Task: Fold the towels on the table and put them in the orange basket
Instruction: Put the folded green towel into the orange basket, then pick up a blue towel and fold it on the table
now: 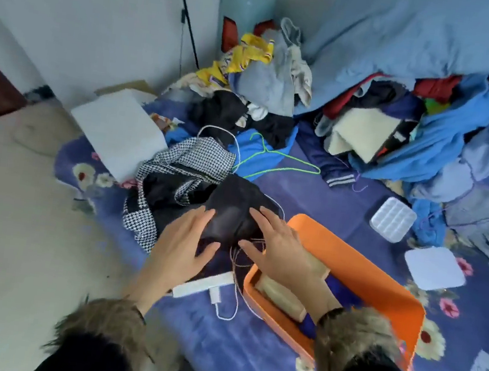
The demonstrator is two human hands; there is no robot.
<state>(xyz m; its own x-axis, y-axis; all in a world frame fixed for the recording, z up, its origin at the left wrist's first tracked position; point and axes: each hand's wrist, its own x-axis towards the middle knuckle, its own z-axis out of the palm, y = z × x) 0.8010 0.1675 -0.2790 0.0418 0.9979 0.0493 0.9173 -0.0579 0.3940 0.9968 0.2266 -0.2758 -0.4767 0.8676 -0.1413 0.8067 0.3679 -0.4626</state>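
A black cloth point(235, 202) lies bunched on the blue flowered bedspread, just left of the orange basket point(379, 282). My left hand point(184, 239) rests flat on its left side with straight fingers, thumb under the near edge. On its right side lies my right hand point(272, 247), fingers spread. Inside the basket sit a folded beige towel point(279, 294) and something dark blue. A folded white towel point(435, 267) lies on the bedspread to the right of the basket.
A houndstooth garment point(184, 159) lies behind the black cloth. White cables and a power strip point(203, 283) run under my hands. A green hanger point(273, 164), a clear plastic tray point(393, 219), a white box point(120, 130) and big piles of clothes point(414, 123) fill the far side.
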